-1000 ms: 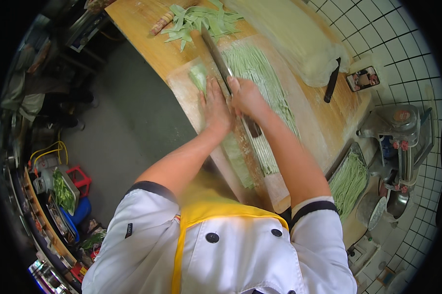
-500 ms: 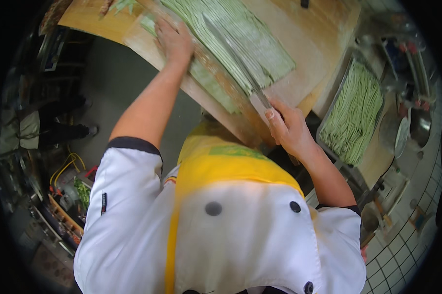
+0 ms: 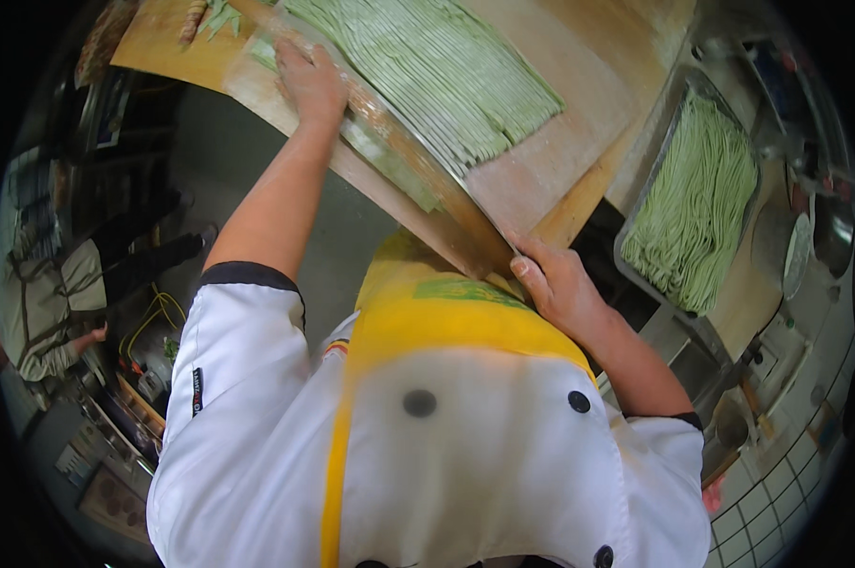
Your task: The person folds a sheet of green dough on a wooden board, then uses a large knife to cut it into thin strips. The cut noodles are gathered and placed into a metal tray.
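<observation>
A long knife blade (image 3: pixel 418 156) lies at a slant across the floured wooden board (image 3: pixel 541 170), running from the upper left down to the near edge, and right along its far side sits a wide bed of cut green noodles (image 3: pixel 437 66), strands packed side by side. On the near side of the blade there's a narrow strip of green dough (image 3: pixel 390 170), just beside the steel. The right hand (image 3: pixel 560 284) is down at the board's near corner, fingers curled and clenched around the knife's handle end, thumb on top. The left hand (image 3: pixel 309 80) is up at the other end, palm flat and fingers spread, pressing down where the blade's tip meets the dough, nothing gripped in it. Beyond the left hand, a few loose green trimmings (image 3: pixel 221 14) lie on the wooden worktop (image 3: pixel 162 47). Off to the right, well apart from the board, a metal tray (image 3: pixel 664 151) holds a heap of finished green noodles (image 3: pixel 697 208). At the far left, below the worktop, another person (image 3: pixel 39 303) in light clothing is at work.
</observation>
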`<act>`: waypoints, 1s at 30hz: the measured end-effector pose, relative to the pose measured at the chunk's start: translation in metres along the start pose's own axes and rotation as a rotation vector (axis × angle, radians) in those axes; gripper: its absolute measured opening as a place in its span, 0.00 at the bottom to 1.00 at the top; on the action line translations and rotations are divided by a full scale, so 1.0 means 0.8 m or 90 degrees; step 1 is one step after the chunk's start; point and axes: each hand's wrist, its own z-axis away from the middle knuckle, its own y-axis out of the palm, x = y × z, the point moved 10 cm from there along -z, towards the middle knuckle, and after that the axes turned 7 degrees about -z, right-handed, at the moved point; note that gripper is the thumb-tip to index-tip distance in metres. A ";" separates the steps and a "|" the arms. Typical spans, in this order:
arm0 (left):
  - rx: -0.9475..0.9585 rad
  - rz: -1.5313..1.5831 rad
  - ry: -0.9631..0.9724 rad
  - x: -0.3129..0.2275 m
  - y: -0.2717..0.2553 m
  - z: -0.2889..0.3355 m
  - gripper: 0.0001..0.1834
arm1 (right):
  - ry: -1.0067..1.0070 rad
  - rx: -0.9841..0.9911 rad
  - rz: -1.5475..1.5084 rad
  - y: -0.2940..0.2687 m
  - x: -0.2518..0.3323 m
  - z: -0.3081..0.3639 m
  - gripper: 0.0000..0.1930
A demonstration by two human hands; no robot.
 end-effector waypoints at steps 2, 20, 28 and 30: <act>0.002 -0.135 0.005 -0.007 0.000 0.003 0.35 | 0.028 -0.005 0.015 0.001 -0.005 -0.010 0.20; 0.027 -0.059 -0.026 -0.023 -0.011 0.014 0.34 | -0.374 -0.142 0.070 0.021 0.179 -0.256 0.24; 0.045 -0.081 -0.035 -0.016 -0.011 0.018 0.37 | -0.087 -0.029 -0.067 0.033 0.217 -0.368 0.20; 0.037 -0.083 -0.042 -0.009 -0.012 0.018 0.39 | -0.082 -0.065 -0.096 0.018 0.209 -0.335 0.20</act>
